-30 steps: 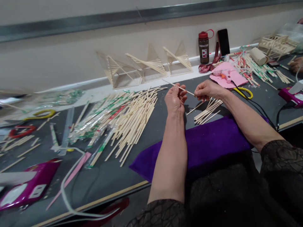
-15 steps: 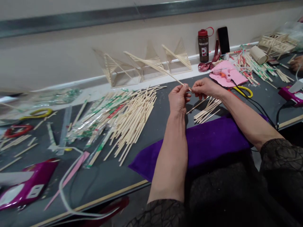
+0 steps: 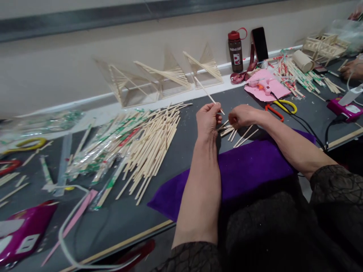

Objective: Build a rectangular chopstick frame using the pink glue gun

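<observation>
A single wooden stick (image 3: 206, 90) is pinched in my left hand (image 3: 209, 118), its far part slanting up and left toward the wall. My right hand (image 3: 241, 116) is lowered over a small group of loose sticks (image 3: 246, 136), its fingers curled down; whether they grip one I cannot make out. Left of my hands lies a large pile of bare sticks (image 3: 154, 147), beside sticks in clear and green wrappers (image 3: 104, 145). Three stick frames with twisted rows (image 3: 170, 77) stand along the wall.
Purple cloth (image 3: 249, 170) covers the table's front edge. Behind my right hand are scissors (image 3: 287, 107) and a glue gun (image 3: 265, 86) on pink paper, with a bottle (image 3: 236, 54) and phone (image 3: 259, 43) beyond. A person's hand (image 3: 351, 68) shows far right.
My right hand has let go of the stick's near end and moved down to the small group of sticks. My left hand still holds the stick. The view has shifted slightly right.
</observation>
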`<state>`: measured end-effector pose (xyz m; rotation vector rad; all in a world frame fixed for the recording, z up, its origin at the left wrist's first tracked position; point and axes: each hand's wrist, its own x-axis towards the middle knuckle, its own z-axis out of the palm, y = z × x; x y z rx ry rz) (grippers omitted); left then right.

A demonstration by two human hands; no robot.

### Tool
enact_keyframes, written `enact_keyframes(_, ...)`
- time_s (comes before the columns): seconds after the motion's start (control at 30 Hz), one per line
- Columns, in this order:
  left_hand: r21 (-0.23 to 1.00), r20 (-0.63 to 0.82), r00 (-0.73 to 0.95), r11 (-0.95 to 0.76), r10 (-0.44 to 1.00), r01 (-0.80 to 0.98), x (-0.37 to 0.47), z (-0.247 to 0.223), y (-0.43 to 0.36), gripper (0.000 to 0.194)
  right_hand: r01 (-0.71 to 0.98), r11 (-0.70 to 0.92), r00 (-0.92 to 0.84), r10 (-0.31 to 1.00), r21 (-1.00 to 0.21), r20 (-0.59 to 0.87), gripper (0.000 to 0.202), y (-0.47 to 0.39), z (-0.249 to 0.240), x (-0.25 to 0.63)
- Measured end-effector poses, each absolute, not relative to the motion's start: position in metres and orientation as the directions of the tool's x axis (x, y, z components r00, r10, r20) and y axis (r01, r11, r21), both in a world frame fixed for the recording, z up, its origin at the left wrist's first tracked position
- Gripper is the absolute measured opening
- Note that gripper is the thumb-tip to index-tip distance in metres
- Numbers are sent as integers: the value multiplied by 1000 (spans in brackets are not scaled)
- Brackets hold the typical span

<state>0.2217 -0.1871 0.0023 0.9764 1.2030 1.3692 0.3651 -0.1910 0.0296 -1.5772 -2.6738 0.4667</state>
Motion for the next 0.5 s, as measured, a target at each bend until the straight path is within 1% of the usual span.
enact_keyframes(0.1, 980, -46, -141, 17, 989, -200, 222, 3, -188, 17, 806, 432, -481, 876, -404, -23, 23, -189, 31, 375)
enact_keyframes(0.17, 977, -47, -144, 15, 988, -212, 222, 3, -187, 17, 760, 432, -510, 859, -486, -35, 15, -196, 33, 383)
enact_keyframes(0.2, 976, -50, -146, 17, 988, -216, 222, 2, -187, 18, 751, 436, -536, 841, -495, -74, 14, -201, 33, 386)
enact_keyframes(0.23, 976, -52, -146, 19, 988, -219, 222, 2, -186, 18, 760, 441, -554, 824, -477, -120, 14, -207, 33, 390)
enact_keyframes(0.3, 976, -50, -142, 18, 989, -219, 223, 1, -186, 19, 798, 460, -558, 808, -389, -190, 15, -220, 30, 395)
enact_keyframes(0.4, 977, -50, -137, 20, 989, -212, 224, 1, -186, 18, 823, 492, -552, 811, -285, -192, 14, -234, 24, 400)
enact_keyframes(0.5, 977, -64, -139, 34, 988, -209, 224, 1, -187, 18, 824, 510, -556, 813, -247, -175, 16, -236, 23, 403)
